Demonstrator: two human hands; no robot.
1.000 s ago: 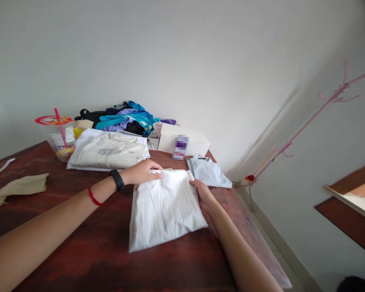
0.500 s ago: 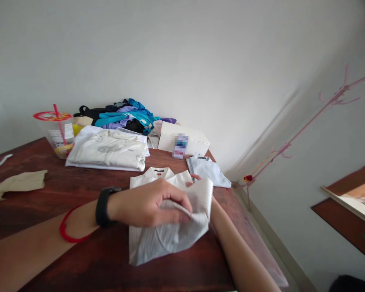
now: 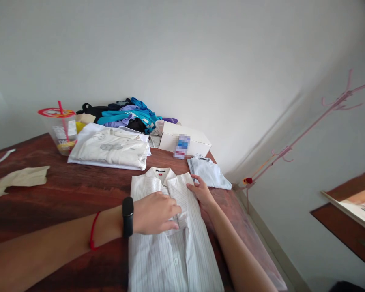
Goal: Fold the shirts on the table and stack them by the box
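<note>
A white pinstriped shirt (image 3: 173, 255) lies front up on the dark wooden table (image 3: 63, 194), collar toward the wall. My left hand (image 3: 156, 213), with a black wristband and red string on the arm, rests on the shirt's chest, fingers curled over a fold of the fabric. My right hand (image 3: 200, 190) lies flat on the shirt's right shoulder near the collar, fingers stretched out.
A folded cream garment (image 3: 109, 150) and a pale blue folded garment (image 3: 208, 172) lie behind the shirt. Further back are a heap of coloured clothes (image 3: 124, 115), a white box (image 3: 184, 140), and a plastic cup (image 3: 61, 129) with a red straw. A beige cloth (image 3: 18, 180) lies at left. The table's edge runs along the right.
The shirt, folded in a packet a second ago, has been flipped over and opened out lengthwise toward me. Both hands have come down onto its upper part.
</note>
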